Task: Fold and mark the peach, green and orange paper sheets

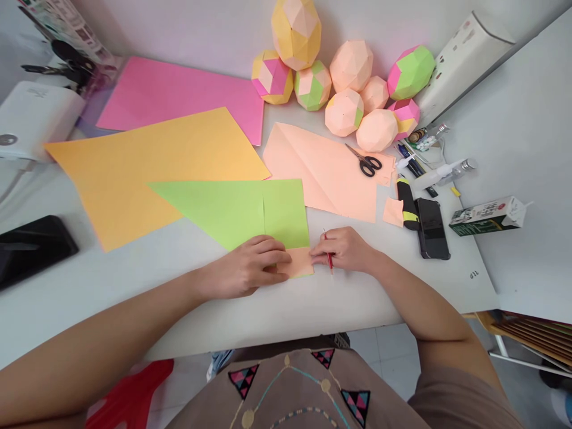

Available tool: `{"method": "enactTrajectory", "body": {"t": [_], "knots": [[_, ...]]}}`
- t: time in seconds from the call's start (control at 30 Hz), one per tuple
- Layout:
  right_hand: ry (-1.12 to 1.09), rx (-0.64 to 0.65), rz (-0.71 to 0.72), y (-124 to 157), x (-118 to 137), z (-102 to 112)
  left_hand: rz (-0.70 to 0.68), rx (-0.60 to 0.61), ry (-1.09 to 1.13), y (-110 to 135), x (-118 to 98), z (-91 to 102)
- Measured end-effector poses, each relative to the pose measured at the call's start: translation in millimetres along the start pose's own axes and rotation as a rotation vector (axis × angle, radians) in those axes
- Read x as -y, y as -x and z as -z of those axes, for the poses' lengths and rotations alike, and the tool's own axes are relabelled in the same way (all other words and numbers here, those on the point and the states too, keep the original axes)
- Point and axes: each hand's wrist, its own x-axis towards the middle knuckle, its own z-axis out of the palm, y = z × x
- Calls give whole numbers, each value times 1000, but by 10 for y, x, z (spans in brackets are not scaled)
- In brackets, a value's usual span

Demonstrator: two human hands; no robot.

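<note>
A small peach paper piece (300, 263) lies over the lower edge of a green paper sheet (286, 208), close to the table's front edge. My left hand (250, 265) bears on the left part of the peach piece, its fingers bent and holding it down against the green sheet. In my right hand (344, 249) is a slim red pen-like tool (329, 260), gripped between the fingers with its silver end up. My right fingertips touch the right edge of the peach piece. Whether the tool is a pen or a knife is unclear.
Orange (134, 179), pink (187, 92) and large peach sheets (326, 179) lie behind. Black scissors (369, 164) rest on the peach one. Faceted paper balls (351, 65) stand at the back. A phone (432, 229) and a drink carton (489, 215) are at right.
</note>
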Motion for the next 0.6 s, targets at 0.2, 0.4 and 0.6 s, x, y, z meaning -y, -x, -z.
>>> {"method": "enactTrajectory", "body": {"t": [0.2,0.4,0.6], "knots": [[-6,31,-14,2,4,17,14,-1,-3,-4,4,2],[9,46,-16,10,9,24,1,-19,1,-16,2,11],[7,50,-17,13,0,23,6,-50,54,-3,25,23]]}}
